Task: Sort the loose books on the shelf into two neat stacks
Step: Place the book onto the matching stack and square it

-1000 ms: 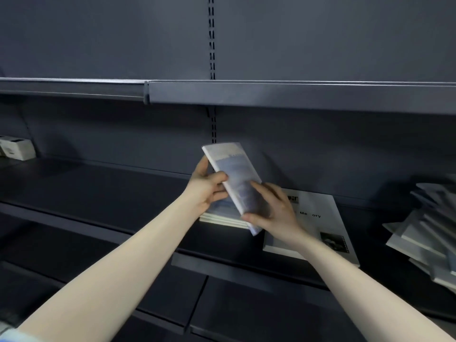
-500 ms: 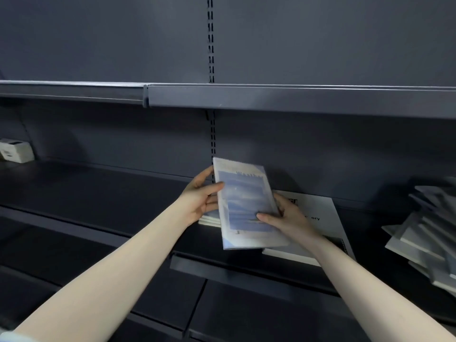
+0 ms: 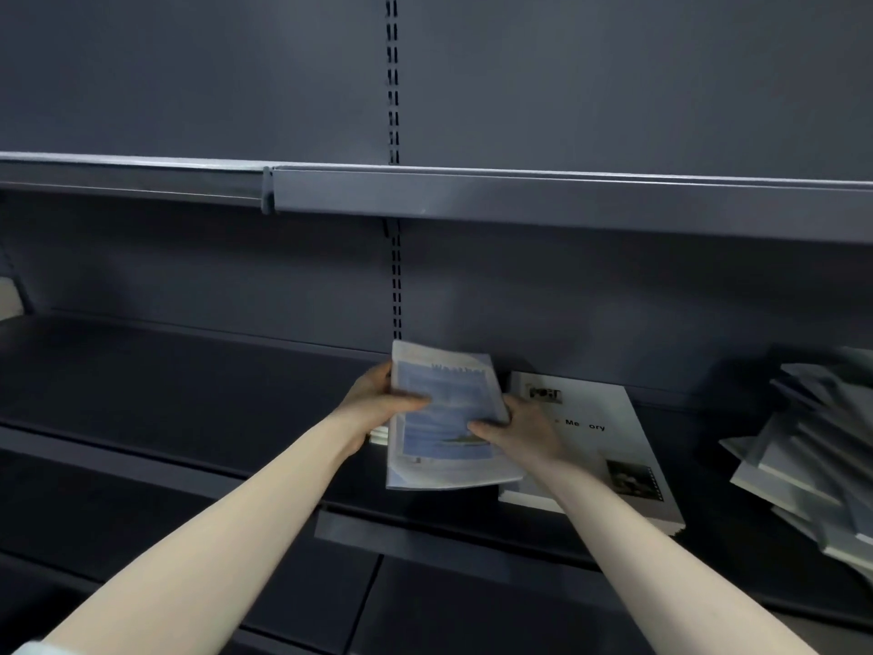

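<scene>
Item: blue-covered book (image 3: 446, 418), held flat between both hands just above the shelf (image 3: 189, 385), long axis running away from the person toward the back panel; left hand (image 3: 378, 401) clamped on its left edge, right hand (image 3: 515, 425) on its right edge. Beneath it: a thin white stack (image 3: 378, 434), barely showing, probably the target. Adjacent: large white book (image 3: 609, 442) just right; loose pile (image 3: 812, 446) far right, nearer the right arm.
</scene>
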`<state>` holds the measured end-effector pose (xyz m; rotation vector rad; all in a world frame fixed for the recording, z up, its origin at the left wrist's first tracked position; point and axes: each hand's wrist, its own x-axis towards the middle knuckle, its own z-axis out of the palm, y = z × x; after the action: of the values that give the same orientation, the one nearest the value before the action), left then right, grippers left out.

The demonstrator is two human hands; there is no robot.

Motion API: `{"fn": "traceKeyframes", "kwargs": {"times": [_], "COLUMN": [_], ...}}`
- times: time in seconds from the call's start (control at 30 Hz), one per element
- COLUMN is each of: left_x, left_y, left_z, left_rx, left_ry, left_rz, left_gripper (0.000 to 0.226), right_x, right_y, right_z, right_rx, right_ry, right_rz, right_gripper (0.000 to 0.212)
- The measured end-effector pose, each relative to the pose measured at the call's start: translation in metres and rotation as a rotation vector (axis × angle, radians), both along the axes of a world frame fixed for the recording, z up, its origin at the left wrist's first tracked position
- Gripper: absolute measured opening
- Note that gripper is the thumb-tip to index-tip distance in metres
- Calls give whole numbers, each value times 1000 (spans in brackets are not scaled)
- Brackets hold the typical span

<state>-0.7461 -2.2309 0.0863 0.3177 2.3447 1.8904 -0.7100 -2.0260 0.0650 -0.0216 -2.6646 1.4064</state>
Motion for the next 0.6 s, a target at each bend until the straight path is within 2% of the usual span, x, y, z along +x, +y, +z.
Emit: {"fn": "traceKeyframes", "kwargs": {"times": [0.23, 0.4, 0.6], "left_x": [-20, -37, -59], "left_y": [-9, -8, -7], "left_z": [-19, -36, -59], "left_rx": [-83, -92, -144], "left_ry": [74, 81, 63], "left_rz": [-88, -95, -58], "left_gripper": [58, 66, 57], "right_x": [-13, -28, -47], "right_y": [-9, -15, -24], "right_z": [-9, -17, -37], "right_rx": [22, 78, 32], "right_ry": [-29, -96, -125], "right_rz": [-66, -114, -207], "right_gripper": [25, 31, 35]}}
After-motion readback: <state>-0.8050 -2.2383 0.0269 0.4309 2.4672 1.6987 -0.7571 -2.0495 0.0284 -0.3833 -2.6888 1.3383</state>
